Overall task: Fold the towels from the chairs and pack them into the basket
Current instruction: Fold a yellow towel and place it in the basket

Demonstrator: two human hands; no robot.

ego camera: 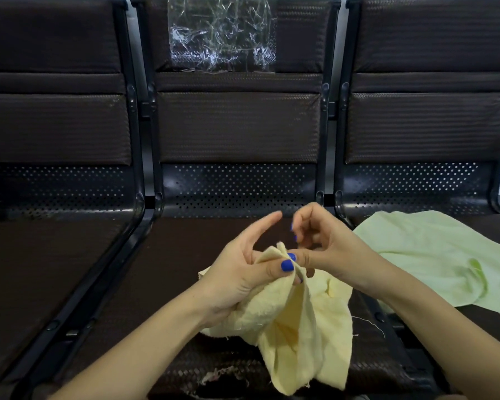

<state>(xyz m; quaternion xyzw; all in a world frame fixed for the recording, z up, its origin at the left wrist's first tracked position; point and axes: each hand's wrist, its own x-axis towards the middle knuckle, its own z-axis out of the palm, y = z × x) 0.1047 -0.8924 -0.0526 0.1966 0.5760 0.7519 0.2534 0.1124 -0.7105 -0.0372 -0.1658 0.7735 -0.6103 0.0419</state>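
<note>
A pale yellow towel [300, 327] hangs crumpled over the middle chair seat [185, 269]. My left hand [243, 272] pinches its top edge between thumb and fingers, with the index finger pointing up. My right hand [321, 249] pinches the same bunched edge just to the right, its other fingers curled above. A light green towel [433, 255] lies spread and rumpled on the right chair seat, untouched. No basket is in view.
Three dark joined chairs with perforated metal backs fill the view. The left chair seat [41, 269] holds nothing. A crinkled clear plastic sheet [223, 36] is stuck on the middle backrest. The middle seat's front edge [223, 376] looks torn.
</note>
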